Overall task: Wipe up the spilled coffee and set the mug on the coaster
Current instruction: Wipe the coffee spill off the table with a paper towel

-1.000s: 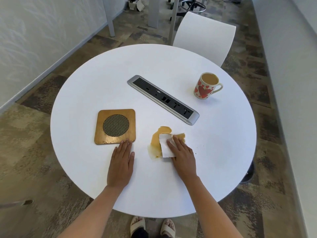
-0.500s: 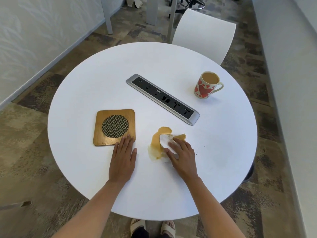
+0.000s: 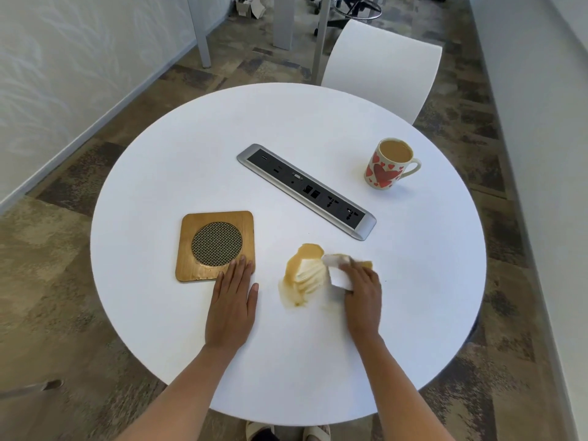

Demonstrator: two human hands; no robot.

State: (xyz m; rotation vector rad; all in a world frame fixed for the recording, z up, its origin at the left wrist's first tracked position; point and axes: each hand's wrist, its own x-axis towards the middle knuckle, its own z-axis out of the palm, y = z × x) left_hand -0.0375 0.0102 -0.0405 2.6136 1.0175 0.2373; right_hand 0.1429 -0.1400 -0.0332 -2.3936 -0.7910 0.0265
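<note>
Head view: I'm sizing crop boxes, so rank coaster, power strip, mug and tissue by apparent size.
1. Coaster
2. Power strip: longer but narrower, a close call
3. Mug, farther from the camera
4. Tissue, blurred, partly under the right hand
</note>
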